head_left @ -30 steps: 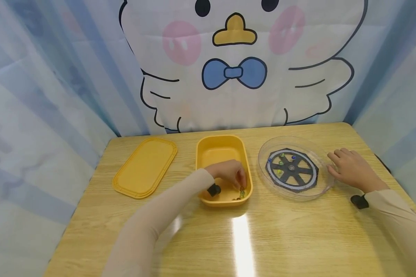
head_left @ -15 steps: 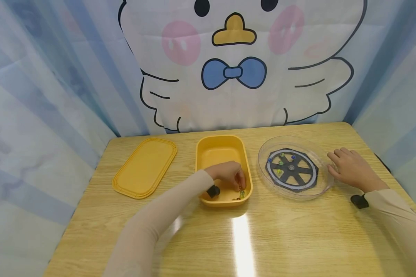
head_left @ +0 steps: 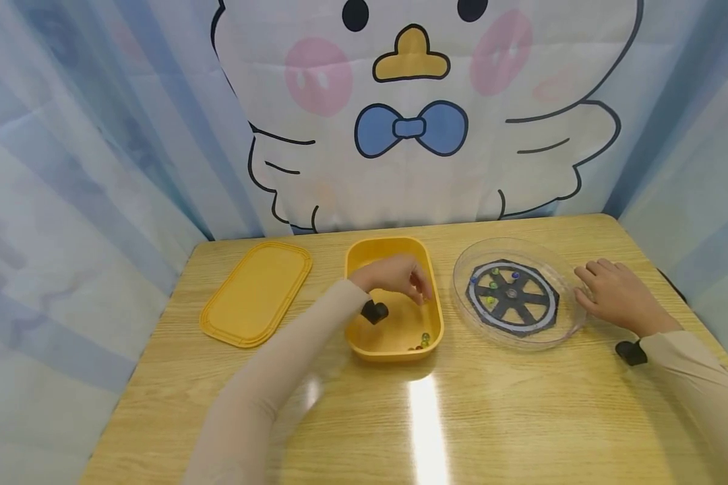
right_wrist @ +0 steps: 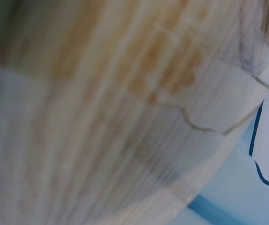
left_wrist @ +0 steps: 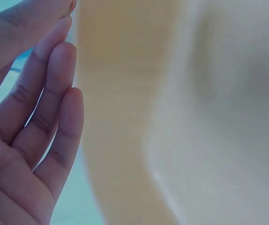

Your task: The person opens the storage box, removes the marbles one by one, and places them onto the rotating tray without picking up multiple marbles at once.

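My left hand (head_left: 397, 275) is over the yellow plastic box (head_left: 364, 337), thumb and forefinger tips together. In the left wrist view, a small reddish-brown marble (left_wrist: 71, 6) is partly visible in that pinch; the other fingers (left_wrist: 62, 70) are loosely bent. Several green and brown marbles (head_left: 425, 338) lie in the box's near right corner. My right hand (head_left: 621, 296) rests at the right side of a clear round dish (head_left: 461, 306), thumb by the rim. Inside the dish, several blue and green marbles (head_left: 490, 300) lie on a dark wheel-shaped pattern (head_left: 530, 298).
A yellow lid (head_left: 255, 293) lies flat on the wooden table (head_left: 364, 417), left of the box. Behind the table hangs a cartoon-printed curtain (head_left: 412, 182), with pale blue curtains (head_left: 79, 202) at the sides.
My left hand has risen from the box's near right corner and moved back, with a marble pinched; the other marbles there remain. The right hand and the dish look unmoved.
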`<state>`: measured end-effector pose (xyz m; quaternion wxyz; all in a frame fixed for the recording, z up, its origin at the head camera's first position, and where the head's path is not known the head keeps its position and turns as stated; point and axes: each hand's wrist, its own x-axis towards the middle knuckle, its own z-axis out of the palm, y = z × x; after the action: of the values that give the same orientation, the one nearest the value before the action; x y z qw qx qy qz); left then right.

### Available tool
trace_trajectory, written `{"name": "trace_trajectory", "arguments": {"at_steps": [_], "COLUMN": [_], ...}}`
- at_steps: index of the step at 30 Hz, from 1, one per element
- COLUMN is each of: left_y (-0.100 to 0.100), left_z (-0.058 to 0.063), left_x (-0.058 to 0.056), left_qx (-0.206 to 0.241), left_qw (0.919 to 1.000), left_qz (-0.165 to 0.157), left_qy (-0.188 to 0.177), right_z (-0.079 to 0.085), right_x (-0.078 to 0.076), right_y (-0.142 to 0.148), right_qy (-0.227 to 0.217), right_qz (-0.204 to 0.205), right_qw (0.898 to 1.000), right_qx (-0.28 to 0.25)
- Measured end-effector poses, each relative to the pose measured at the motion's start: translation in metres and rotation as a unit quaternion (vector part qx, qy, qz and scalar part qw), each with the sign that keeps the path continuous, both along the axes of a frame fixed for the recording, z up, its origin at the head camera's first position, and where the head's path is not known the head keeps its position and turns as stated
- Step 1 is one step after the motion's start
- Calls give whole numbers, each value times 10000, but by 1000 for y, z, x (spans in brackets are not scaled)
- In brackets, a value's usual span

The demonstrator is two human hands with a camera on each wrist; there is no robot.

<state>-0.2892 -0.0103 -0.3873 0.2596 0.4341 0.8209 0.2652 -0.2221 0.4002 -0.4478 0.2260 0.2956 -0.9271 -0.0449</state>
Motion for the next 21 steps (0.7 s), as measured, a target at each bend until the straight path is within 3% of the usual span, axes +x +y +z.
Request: {"name": "trace_trajectory", "arguments": {"at_steps": [5, 9, 13, 21], "left_y": [12, 32, 58, 111], "left_z": [20, 27, 23, 7], "left_x": [-3, -2, 0, 9], "left_qx": [637, 969, 1192, 1169], "left_qw": [9972, 9938, 9905, 9881], "left_qz": [286, 440, 591, 952], "left_qy": [-263, -330, -350, -301], "right_z": [1, 0, 0, -1], "right_x": [0, 1, 0, -1], "right_y": [0, 1, 2, 3], "right_qy": [3, -9, -35, -102], "right_qz": [19, 0, -26, -87], "right_qw": [10000, 10000, 10000, 9999], "right_qx": [-6, 5, 19, 17]}}
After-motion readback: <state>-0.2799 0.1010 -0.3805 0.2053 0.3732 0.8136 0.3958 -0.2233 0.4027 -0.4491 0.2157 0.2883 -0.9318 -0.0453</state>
